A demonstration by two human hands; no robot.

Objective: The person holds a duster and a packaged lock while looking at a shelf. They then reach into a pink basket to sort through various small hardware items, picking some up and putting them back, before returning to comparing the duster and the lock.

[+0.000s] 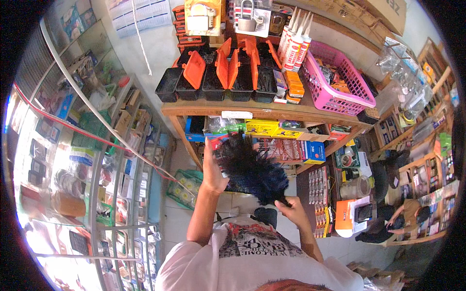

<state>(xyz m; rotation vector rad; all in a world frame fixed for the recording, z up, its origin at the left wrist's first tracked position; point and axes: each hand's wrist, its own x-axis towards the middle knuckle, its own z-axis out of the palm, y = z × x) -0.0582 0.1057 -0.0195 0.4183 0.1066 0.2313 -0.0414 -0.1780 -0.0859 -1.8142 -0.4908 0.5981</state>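
Note:
My right hand [294, 210] grips a black feather duster [251, 167] by its base, at the lower right of the feathers. The duster slants up and to the left in front of the wooden shelf unit [262, 107]. Beside the feathers my left hand [213, 169] is raised with its fingers extended, holding nothing. Whether its palm touches the feathers I cannot tell. Black bins with orange lids [229, 78] stand on the top shelf. Behind the duster, the lower shelf carries yellow boxes [262, 128] and a blue box [314, 151].
Sealant cartridges [295, 45] and a pink plastic basket [338, 87] stand at the top right. A glass-fronted cabinet [109, 163] lines the left side, with a white cord [91, 105] across it. A green basket [184, 189] sits low. Another person [406, 218] is at the far right.

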